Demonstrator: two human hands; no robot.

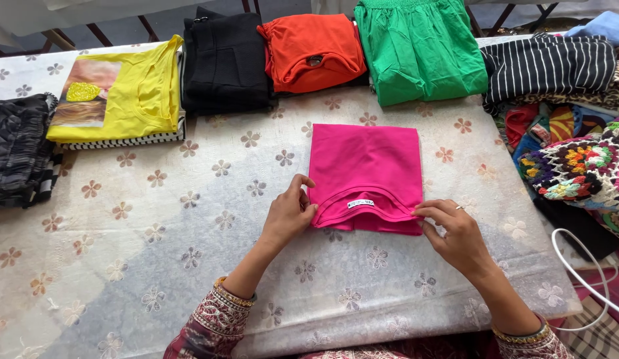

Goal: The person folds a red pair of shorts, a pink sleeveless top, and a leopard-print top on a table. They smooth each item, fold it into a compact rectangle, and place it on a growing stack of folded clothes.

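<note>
A folded pink shirt (366, 169) lies flat on the flower-patterned table cover (189, 226), its neckline and white label facing me. My left hand (289, 214) pinches the shirt's near left corner. My right hand (454, 233) pinches the near right corner, a ring on one finger. Both sleeves are patterned, with bangles at the wrists.
Folded garments line the far edge: a yellow top (133, 93), a black piece (224, 61), an orange one (314, 50), a green one (419, 48). A dark striped pile (16, 149) lies at left. Striped and crocheted clothes (575, 166) heap at right, with a white cable (579, 272).
</note>
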